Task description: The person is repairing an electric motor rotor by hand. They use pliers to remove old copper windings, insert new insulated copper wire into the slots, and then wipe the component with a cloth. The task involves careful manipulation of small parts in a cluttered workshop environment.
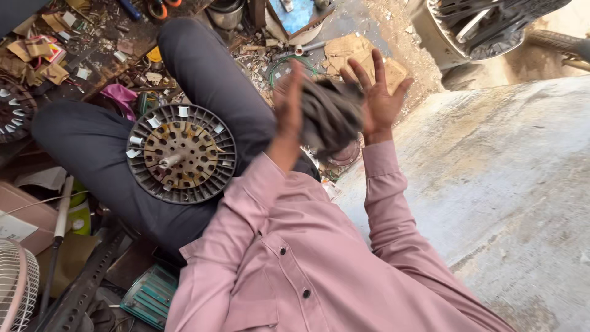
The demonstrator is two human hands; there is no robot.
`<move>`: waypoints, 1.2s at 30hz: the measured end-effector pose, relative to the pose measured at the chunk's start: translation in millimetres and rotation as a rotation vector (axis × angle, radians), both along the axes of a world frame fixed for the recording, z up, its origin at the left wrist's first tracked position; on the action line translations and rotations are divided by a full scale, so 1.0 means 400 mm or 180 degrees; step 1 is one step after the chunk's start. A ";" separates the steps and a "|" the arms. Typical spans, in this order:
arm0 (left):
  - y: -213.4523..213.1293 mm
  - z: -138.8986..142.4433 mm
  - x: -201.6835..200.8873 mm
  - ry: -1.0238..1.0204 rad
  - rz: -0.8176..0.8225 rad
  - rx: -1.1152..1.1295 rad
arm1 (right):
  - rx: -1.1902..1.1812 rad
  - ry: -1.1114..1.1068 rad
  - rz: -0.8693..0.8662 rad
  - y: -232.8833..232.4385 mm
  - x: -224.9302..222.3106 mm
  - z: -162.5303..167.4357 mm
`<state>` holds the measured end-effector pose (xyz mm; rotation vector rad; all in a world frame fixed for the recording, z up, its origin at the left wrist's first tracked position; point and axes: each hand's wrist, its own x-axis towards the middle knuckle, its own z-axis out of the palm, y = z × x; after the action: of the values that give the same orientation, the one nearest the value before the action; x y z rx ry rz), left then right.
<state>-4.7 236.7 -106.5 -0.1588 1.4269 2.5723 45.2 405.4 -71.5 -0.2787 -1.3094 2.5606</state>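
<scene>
A crumpled grey cloth (332, 114) is up in front of me, blurred by motion, caught between both my hands. My left hand (287, 101) presses on its left side with the fingers upright. My right hand (382, 101) lies against its right side, palm to the cloth and fingers spread wide. Both arms are in pink shirt sleeves. On my lap, over dark trousers, rests a round dark fan motor disc (181, 154) with a short shaft in the middle, holes and white tabs round the rim. Neither hand touches it.
I sit cross-legged beside a raised concrete slab (504, 172) on the right. Scrap, cardboard and wire litter the ground at the top left. Another slotted disc (12, 110) lies far left, a white fan grille (15, 295) at the bottom left, and a green-ribbed part (150, 295) by my knee.
</scene>
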 end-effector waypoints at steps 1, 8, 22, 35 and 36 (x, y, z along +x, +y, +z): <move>-0.024 0.012 -0.022 -0.0256 -0.0188 0.0341 | -0.0669 0.0061 0.0182 0.012 0.011 0.020; 0.117 0.137 0.005 0.1847 0.0033 -0.1547 | -0.0992 0.0168 0.0453 -0.093 0.017 0.108; 0.213 0.086 -0.165 0.1083 0.1000 -0.2252 | -0.1040 0.0162 0.1258 -0.053 0.005 0.159; 0.100 0.162 0.077 0.2478 -0.1668 -0.2558 | -0.0330 -0.0420 -0.0663 0.133 -0.033 -0.150; 0.059 0.193 0.090 0.1726 -0.2833 -0.2461 | -0.0473 -0.0298 -0.0799 0.172 -0.043 -0.136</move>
<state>31.4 260.5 -29.1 0.9073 1.9777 1.3078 28.0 474.1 -125.8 -0.5605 -1.0395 2.4572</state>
